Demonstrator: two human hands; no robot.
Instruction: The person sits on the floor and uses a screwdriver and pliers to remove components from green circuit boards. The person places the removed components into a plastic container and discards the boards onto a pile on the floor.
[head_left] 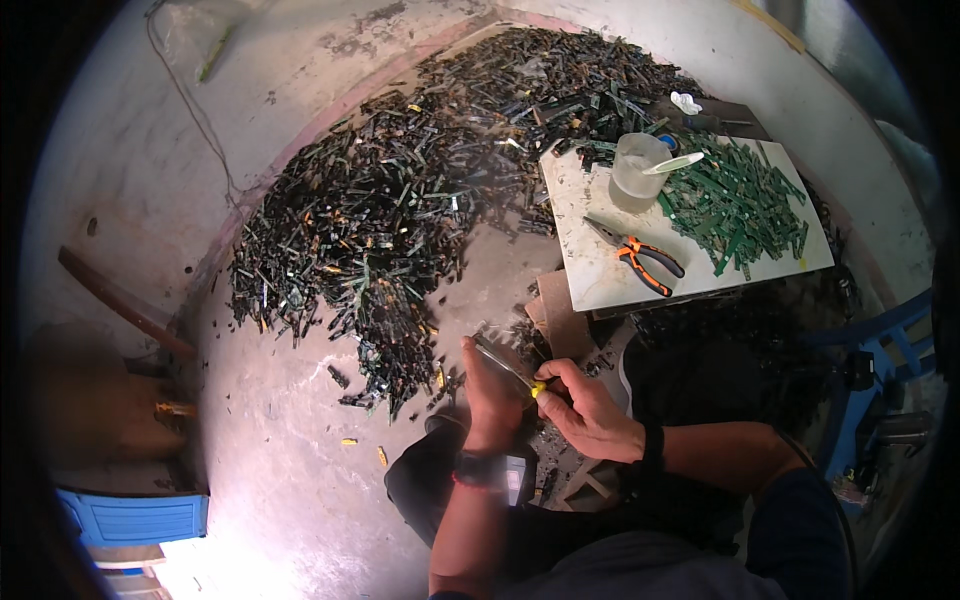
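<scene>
Above my lap, my right hand is closed round the yellow handle of what looks like a screwdriver. Its slim metal shaft slants up and left toward the fingertips of my left hand. The left hand is closed, thumb pointing away from me; what it grips, if anything, is too small and hidden to name. Beyond the right hand, a white board bears pliers with orange and black handles, a cloudy plastic cup, a white-handled tool across its rim, and a pile of green strips.
A big heap of dark narrow scrap pieces spreads over the floor to the far wall. Brown cardboard leans by the board's near corner. A blue plastic chair stands at right, a blue plastic container at lower left.
</scene>
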